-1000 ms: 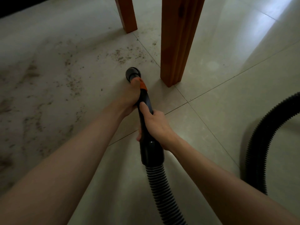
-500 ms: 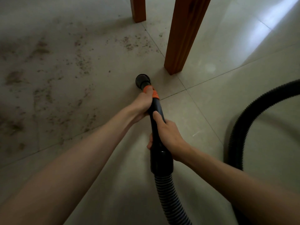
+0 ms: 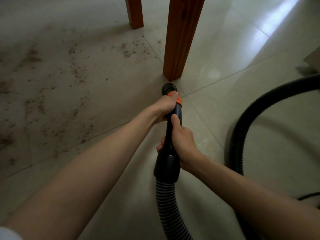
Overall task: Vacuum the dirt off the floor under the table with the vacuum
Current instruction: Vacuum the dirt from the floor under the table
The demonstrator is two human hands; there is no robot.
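I hold a black vacuum wand (image 3: 168, 163) with an orange ring near its tip. Its round nozzle (image 3: 168, 87) sits on the floor just in front of the near wooden table leg (image 3: 180, 40). My left hand (image 3: 165, 105) grips the wand right behind the orange ring. My right hand (image 3: 181, 141) grips the wand's middle, thumb laid along the top. Brown dirt (image 3: 76, 71) is scattered over the pale tiles to the left, with a patch (image 3: 131, 49) between the two table legs.
A second wooden table leg (image 3: 134, 12) stands further back. The ribbed black hose (image 3: 242, 122) loops across the floor on the right and runs back under my arms. A thin cable (image 3: 310, 196) lies at the right edge. Bright light falls on the tiles at top right.
The nozzle has shifted right along the floor, from the dirty area to the foot of the near table leg. Both hands keep the same grip on the wand.
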